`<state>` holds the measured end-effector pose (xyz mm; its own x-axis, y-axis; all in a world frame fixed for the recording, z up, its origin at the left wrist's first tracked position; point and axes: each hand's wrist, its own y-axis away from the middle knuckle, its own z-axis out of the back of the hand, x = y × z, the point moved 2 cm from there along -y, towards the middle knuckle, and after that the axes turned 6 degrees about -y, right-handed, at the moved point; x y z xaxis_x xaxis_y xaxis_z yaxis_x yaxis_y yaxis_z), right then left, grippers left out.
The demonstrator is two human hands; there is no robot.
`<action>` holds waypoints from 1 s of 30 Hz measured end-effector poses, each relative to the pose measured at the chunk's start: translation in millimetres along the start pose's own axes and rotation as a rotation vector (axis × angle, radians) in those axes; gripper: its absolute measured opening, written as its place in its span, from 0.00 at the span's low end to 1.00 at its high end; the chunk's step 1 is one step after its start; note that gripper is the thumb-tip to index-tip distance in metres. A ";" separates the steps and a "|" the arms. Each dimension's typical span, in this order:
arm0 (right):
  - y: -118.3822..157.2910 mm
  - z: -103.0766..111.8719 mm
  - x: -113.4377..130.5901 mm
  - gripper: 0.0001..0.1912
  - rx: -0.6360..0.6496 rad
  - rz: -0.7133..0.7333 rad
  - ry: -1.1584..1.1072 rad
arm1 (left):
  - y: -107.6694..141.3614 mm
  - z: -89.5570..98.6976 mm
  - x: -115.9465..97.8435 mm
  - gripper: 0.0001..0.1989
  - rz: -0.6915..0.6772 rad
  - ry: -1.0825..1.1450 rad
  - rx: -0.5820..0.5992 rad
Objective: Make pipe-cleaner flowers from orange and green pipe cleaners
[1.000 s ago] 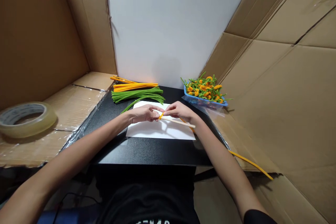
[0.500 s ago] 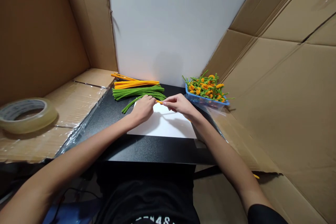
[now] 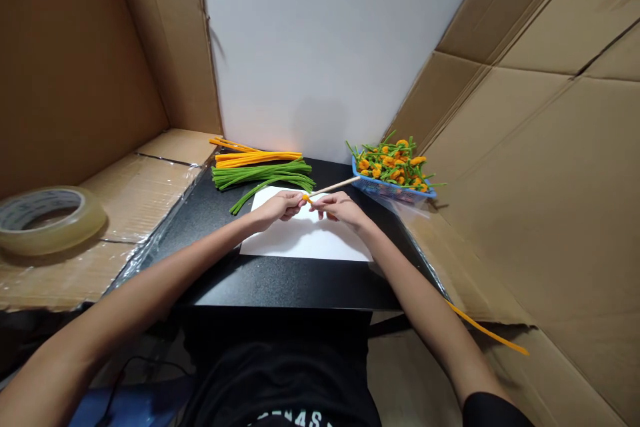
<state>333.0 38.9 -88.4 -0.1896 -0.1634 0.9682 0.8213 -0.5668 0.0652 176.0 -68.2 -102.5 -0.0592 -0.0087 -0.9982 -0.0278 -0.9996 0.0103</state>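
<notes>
My left hand (image 3: 281,205) pinches the near end of a thin wooden stick (image 3: 336,186) together with a small orange coil of pipe cleaner (image 3: 306,198) around it. The stick slants up to the right toward the blue basket. Close beside it, my right hand (image 3: 343,208) has its thumb and forefinger closed on the orange pipe cleaner. A long orange strand (image 3: 487,329) sticks out past my right forearm; whether it joins the coil is hidden by the arm. Both hands are over a white sheet of paper (image 3: 305,243).
Green pipe cleaners (image 3: 250,177) and orange pipe cleaners (image 3: 257,159) lie in bundles behind my left hand. A blue basket (image 3: 395,192) at the right holds orange and green flowers. A tape roll (image 3: 85,220) sits on cardboard at left. Cardboard walls (image 3: 540,180) flank the black table (image 3: 280,283).
The wooden stick now shows, pointing up and right. My left hand has turned so its fingers face the right hand. More of the orange strand shows past my right forearm.
</notes>
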 end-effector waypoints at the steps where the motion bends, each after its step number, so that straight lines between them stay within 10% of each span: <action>1: 0.1 2.5 -1.8 0.23 0.035 -0.019 -0.003 | 1.4 -1.6 -0.6 0.16 0.016 0.023 0.078; 8: 3.9 15.9 14.9 0.21 0.172 -0.068 0.072 | 10.3 -5.4 -8.7 0.15 -0.119 -0.542 0.289; 13: 8.0 6.5 43.9 0.20 0.138 0.019 0.228 | 9.1 -1.1 -9.8 0.07 -0.121 -1.099 -0.188; 18: 9.9 -9.2 38.6 0.21 0.050 0.086 0.216 | 5.6 5.8 -9.3 0.14 -0.179 -0.760 -0.428; 24: 0.7 3.6 10.1 0.23 0.101 -0.085 -0.001 | 2.4 5.2 -9.5 0.18 -0.087 -0.135 0.026; 27: 0.6 14.4 12.3 0.23 0.179 -0.123 0.007 | 7.8 1.7 -12.4 0.17 -0.119 -0.368 0.311; 30: 5.5 15.8 25.7 0.21 0.264 -0.102 0.051 | 9.6 -1.6 -11.9 0.14 -0.201 -0.861 0.282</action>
<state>341.2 44.3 -59.3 -0.2996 -0.1602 0.9405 0.9069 -0.3538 0.2287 178.1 -77.7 -90.6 -0.7447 0.3008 -0.5958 -0.3526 -0.9352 -0.0313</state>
